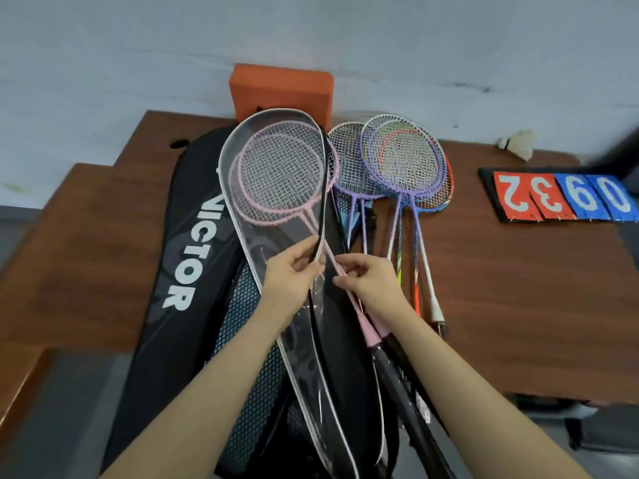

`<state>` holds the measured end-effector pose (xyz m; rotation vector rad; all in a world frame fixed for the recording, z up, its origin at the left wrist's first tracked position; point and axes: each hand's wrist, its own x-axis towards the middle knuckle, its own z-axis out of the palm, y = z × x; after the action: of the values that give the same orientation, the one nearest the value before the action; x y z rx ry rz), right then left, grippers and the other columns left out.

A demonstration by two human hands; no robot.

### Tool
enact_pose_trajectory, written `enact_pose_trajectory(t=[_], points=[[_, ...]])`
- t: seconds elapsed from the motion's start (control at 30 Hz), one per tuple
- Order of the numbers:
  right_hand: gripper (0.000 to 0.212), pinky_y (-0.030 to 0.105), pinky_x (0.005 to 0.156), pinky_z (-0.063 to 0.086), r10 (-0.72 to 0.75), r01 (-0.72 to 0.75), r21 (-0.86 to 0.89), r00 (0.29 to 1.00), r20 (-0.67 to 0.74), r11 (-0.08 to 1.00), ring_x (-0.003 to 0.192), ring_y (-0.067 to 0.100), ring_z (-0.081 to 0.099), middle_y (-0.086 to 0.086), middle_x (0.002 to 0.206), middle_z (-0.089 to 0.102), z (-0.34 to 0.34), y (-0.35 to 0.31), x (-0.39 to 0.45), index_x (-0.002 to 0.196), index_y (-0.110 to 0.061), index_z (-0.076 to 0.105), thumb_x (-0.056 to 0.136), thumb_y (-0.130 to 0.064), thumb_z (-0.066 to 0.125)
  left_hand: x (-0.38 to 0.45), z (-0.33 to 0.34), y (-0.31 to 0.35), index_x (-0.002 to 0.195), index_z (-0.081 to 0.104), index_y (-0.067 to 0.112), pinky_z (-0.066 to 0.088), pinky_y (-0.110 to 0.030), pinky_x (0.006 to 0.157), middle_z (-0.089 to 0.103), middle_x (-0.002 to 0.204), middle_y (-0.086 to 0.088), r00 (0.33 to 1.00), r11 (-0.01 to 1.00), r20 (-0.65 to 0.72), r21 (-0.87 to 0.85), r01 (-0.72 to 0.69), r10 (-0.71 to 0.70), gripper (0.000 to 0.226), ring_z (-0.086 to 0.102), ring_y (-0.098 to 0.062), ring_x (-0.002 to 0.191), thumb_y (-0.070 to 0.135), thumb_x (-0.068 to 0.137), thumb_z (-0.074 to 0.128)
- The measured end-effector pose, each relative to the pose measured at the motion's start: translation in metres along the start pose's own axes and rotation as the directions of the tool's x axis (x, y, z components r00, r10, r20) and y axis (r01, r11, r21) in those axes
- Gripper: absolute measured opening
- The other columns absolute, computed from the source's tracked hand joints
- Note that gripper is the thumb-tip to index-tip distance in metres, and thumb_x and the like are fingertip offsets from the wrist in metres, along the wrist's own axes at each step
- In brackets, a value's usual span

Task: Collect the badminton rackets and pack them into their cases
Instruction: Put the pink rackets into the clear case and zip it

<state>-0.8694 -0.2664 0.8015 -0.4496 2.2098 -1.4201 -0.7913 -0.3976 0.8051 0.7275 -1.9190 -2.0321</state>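
A brown surface (pixel 501 305) carries a black VICTOR bag (pixel 179 257) at left. On the bag lies a clear case (pixel 273 167) holding two pink rackets (pixel 276 188). Purple rackets (pixel 401 160) lie just right of it. A scoreboard (pixel 563 198) sits far right. The left hand (pixel 294 271) pinches the case's black edge; the right hand (pixel 370 278) pinches a pink shaft.

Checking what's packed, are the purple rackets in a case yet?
No, the purple rackets lie bare on the table, right of the clear case.
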Motion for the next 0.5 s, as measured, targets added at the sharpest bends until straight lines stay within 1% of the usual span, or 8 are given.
enact_pose_trajectory(t=[0.03, 0.1, 0.17, 0.2, 0.3, 0.4, 0.47, 0.5], points=[[0.035, 0.010, 0.059, 0.044, -0.008, 0.008, -0.007, 1.000, -0.011, 1.000, 0.058, 0.002, 0.053, 0.000, 0.079, 0.067, 0.006, -0.003, 0.007, 0.104, -0.004, 0.070, 0.070, 0.004, 0.073, 0.001, -0.003, -0.001, 0.123, 0.057, 0.014, 0.048, -0.036, 0.096, 0.064, 0.118, -0.008, 1.000, 1.000, 0.006, 0.017, -0.015, 0.015, 0.047, 0.062, -0.015, 0.106, -0.010, 0.082, 0.057], [0.035, 0.012, 0.064, 0.047, -0.007, 0.006, -0.017, 0.999, -0.034, 1.000, 0.062, 0.003, 0.056, 0.002, 0.084, 0.069, 0.016, -0.005, 0.019, 0.102, -0.006, 0.070, 0.069, 0.003, 0.074, 0.000, -0.011, -0.006, 0.115, 0.061, 0.028, 0.048, -0.037, 0.096, 0.065, 0.115, -0.004, 0.999, 0.997, -0.014, 0.058, -0.047, 0.048, 0.050, 0.063, -0.014, 0.105, -0.009, 0.081, 0.058], [0.036, 0.013, 0.066, 0.049, 0.018, -0.020, -0.034, 0.999, -0.051, 0.999, 0.064, 0.002, 0.058, 0.002, 0.085, 0.069, 0.024, 0.001, 0.027, 0.103, -0.008, 0.070, 0.069, 0.003, 0.074, -0.002, -0.021, -0.012, 0.103, 0.061, 0.043, 0.049, -0.036, 0.095, 0.066, 0.112, -0.001, 0.998, 0.997, -0.036, 0.063, -0.040, 0.042, 0.056, 0.064, -0.012, 0.103, -0.008, 0.080, 0.059], [0.036, 0.013, 0.067, 0.049, 0.041, -0.043, -0.034, 0.997, -0.064, 0.998, 0.065, 0.003, 0.058, 0.000, 0.084, 0.069, 0.028, 0.006, 0.028, 0.103, -0.008, 0.069, 0.069, 0.004, 0.073, -0.003, -0.026, -0.016, 0.102, 0.061, 0.045, 0.050, -0.034, 0.094, 0.066, 0.112, -0.001, 0.999, 0.998, -0.030, 0.056, -0.024, 0.025, 0.056, 0.064, -0.011, 0.102, -0.007, 0.080, 0.060], [0.036, 0.014, 0.069, 0.047, 0.095, -0.097, -0.012, 0.988, -0.122, 0.995, 0.072, 0.005, 0.061, -0.005, 0.085, 0.068, 0.040, 0.021, 0.024, 0.103, -0.012, 0.069, 0.072, 0.005, 0.070, -0.003, -0.035, -0.027, 0.108, 0.061, 0.034, 0.050, -0.026, 0.090, 0.067, 0.112, -0.001, 1.000, 0.999, 0.029, 0.052, 0.002, -0.004, 0.049, 0.064, -0.008, 0.099, -0.006, 0.080, 0.061], [0.036, 0.016, 0.077, 0.046, 0.097, -0.101, -0.023, 0.986, -0.135, 0.995, 0.079, 0.001, 0.061, -0.002, 0.092, 0.069, 0.044, 0.024, 0.021, 0.105, -0.012, 0.068, 0.073, 0.004, 0.069, 0.002, -0.034, -0.032, 0.111, 0.061, 0.024, 0.049, -0.016, 0.083, 0.067, 0.106, -0.002, 0.994, 0.991, 0.108, 0.126, -0.048, 0.034, 0.043, 0.064, -0.006, 0.092, -0.006, 0.081, 0.061], [0.035, 0.017, 0.082, 0.044, 0.074, -0.084, -0.090, 0.991, -0.115, 0.992, 0.086, 0.003, 0.059, -0.002, 0.097, 0.067, 0.038, 0.021, 0.019, 0.107, -0.012, 0.068, 0.074, -0.001, 0.071, 0.003, -0.030, -0.034, 0.113, 0.061, 0.020, 0.049, -0.014, 0.082, 0.066, 0.105, -0.004, 0.990, 0.978, 0.136, 0.203, -0.052, 0.024, 0.040, 0.062, -0.004, 0.089, -0.005, 0.080, 0.061], [0.034, 0.015, 0.082, 0.042, 0.064, -0.078, -0.129, 0.992, -0.112, 0.989, 0.088, 0.004, 0.057, -0.003, 0.098, 0.065, 0.033, 0.020, 0.017, 0.108, -0.013, 0.067, 0.076, -0.004, 0.071, 0.003, -0.027, -0.035, 0.113, 0.059, 0.020, 0.049, -0.016, 0.082, 0.064, 0.104, -0.004, 0.990, 0.969, 0.141, 0.242, -0.053, 0.019, 0.040, 0.060, -0.002, 0.087, -0.003, 0.080, 0.061]])
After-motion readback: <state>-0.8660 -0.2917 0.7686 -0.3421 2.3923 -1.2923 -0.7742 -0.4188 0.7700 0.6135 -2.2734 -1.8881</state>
